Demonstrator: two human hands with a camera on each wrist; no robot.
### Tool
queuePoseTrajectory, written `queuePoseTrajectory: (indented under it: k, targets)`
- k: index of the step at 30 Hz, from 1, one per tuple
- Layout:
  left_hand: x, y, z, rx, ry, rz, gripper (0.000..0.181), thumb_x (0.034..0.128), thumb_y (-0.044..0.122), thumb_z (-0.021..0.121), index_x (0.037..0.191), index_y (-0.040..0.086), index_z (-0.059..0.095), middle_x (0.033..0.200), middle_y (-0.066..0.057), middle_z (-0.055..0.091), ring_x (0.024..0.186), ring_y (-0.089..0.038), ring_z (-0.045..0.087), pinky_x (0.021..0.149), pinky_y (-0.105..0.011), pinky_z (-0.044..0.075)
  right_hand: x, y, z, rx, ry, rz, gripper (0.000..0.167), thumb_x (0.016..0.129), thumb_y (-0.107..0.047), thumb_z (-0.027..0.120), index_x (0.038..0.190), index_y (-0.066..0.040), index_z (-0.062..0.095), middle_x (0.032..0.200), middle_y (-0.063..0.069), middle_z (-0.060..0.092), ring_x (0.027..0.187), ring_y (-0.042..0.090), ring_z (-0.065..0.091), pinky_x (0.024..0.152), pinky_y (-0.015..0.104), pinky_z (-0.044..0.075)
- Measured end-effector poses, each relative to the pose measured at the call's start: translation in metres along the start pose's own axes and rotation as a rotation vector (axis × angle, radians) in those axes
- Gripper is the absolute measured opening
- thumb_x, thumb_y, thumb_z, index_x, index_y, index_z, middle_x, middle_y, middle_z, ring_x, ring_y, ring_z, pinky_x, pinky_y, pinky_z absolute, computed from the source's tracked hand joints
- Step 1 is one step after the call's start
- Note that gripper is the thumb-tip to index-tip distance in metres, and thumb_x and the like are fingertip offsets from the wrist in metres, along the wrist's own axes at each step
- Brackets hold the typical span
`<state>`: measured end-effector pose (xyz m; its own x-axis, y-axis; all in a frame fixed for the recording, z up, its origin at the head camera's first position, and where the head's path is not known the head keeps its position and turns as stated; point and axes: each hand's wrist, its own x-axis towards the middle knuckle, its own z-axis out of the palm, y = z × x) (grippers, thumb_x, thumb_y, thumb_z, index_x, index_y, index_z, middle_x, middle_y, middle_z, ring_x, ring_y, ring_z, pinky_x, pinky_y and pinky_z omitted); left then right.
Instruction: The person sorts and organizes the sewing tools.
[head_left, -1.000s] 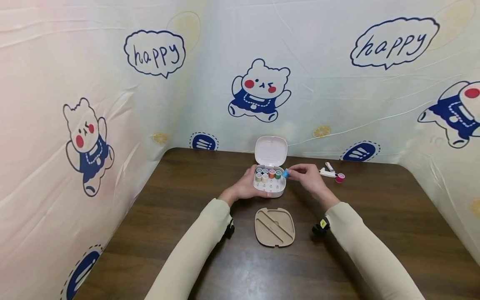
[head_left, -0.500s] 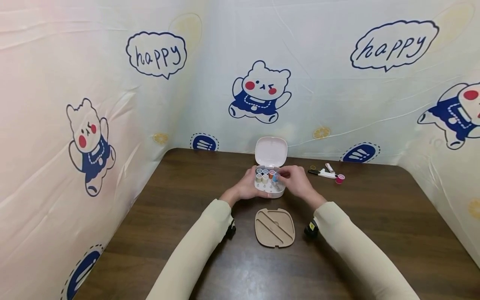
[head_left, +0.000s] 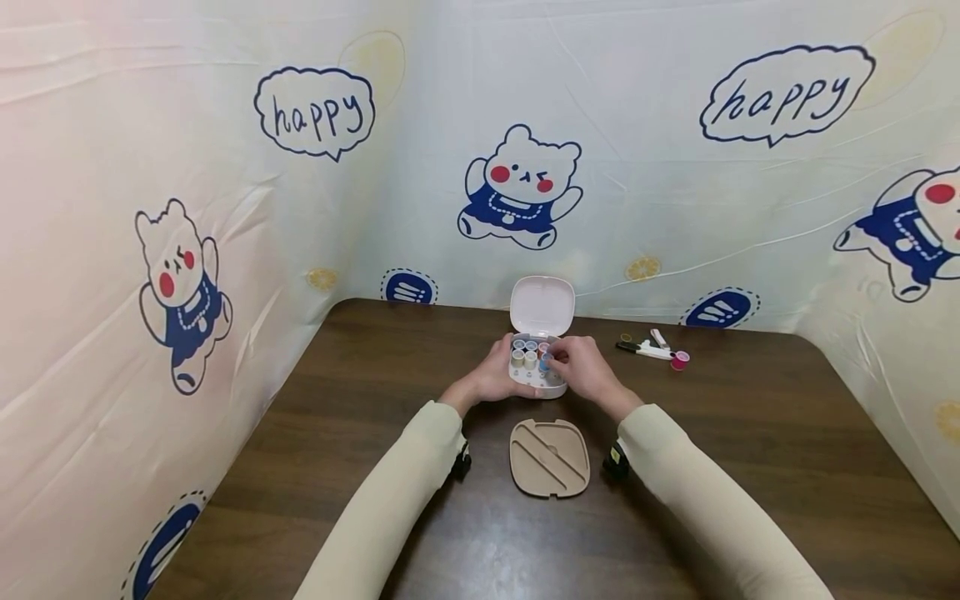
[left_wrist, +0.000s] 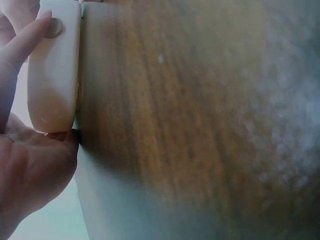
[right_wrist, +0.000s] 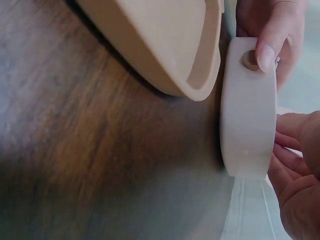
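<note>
A white sewing box [head_left: 552, 394] stands on the table with its lid [head_left: 542, 306] raised at the back. My left hand [head_left: 491, 373] grips the box's left side; in the left wrist view its thumb lies by a round button on the front wall [left_wrist: 54, 85]. Over the right part of the box, my right hand [head_left: 588, 368] pinches a blue thread spool [head_left: 544, 365] above or among the small pegs; whether it is seated cannot be told. Cream spools [head_left: 518, 359] and other coloured ones stand to its left and behind. Right fingers hide part of the box.
A beige tray [head_left: 550, 458] with diagonal grooves lies in front of the box. To the right are a pink spool [head_left: 679, 360], a black-and-white pen-like tool [head_left: 647, 349], a small white item [head_left: 659, 338] and a yellowish ring [head_left: 626, 337]. A printed curtain hangs behind.
My right hand has carried the blue spool leftward from beside the box to over its pegs, then slightly further left and nearer. The left hand keeps its hold on the box.
</note>
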<state>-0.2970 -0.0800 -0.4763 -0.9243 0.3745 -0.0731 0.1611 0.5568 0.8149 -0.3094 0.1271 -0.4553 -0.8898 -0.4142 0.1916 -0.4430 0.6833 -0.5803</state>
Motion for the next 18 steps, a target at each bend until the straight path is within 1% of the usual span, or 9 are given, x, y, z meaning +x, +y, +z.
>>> queuePoseTrajectory:
  k: [7, 11, 18]
  targets:
    - [0.0012, -0.0017, 0.0007, 0.003, -0.001, 0.001, 0.125, 0.0742, 0.036, 0.093, 0.161, 0.002, 0.008, 0.154, -0.024, 0.028, 0.134, -0.032, 0.041, 0.115, -0.044, 0.033, 0.002, 0.0004, 0.004, -0.031, 0.02, -0.017, 0.012, 0.091, -0.004, 0.075, 0.102, 0.0, 0.078, 0.098, 0.012, 0.075, 0.087, 0.021, 0.071, 0.075, 0.035, 0.059]
    - [0.0022, -0.0027, 0.0009, 0.006, 0.0, 0.003, 0.125, 0.0742, 0.036, 0.093, 0.16, 0.001, 0.009, 0.153, -0.023, 0.029, 0.133, -0.031, 0.041, 0.114, -0.043, 0.033, 0.0028, 0.0004, 0.0064, -0.036, 0.029, -0.013, 0.012, 0.09, -0.004, 0.076, 0.101, 0.0, 0.078, 0.098, 0.012, 0.075, 0.087, 0.021, 0.071, 0.075, 0.035, 0.059]
    - [0.0016, -0.0024, 0.0008, -0.01, 0.001, 0.015, 0.123, 0.0734, 0.035, 0.093, 0.159, 0.002, 0.012, 0.152, -0.023, 0.03, 0.131, -0.031, 0.042, 0.113, -0.044, 0.034, 0.0029, -0.0006, 0.0105, -0.044, 0.066, -0.004, 0.01, 0.089, -0.003, 0.077, 0.098, 0.001, 0.079, 0.097, 0.012, 0.075, 0.087, 0.022, 0.072, 0.075, 0.035, 0.059]
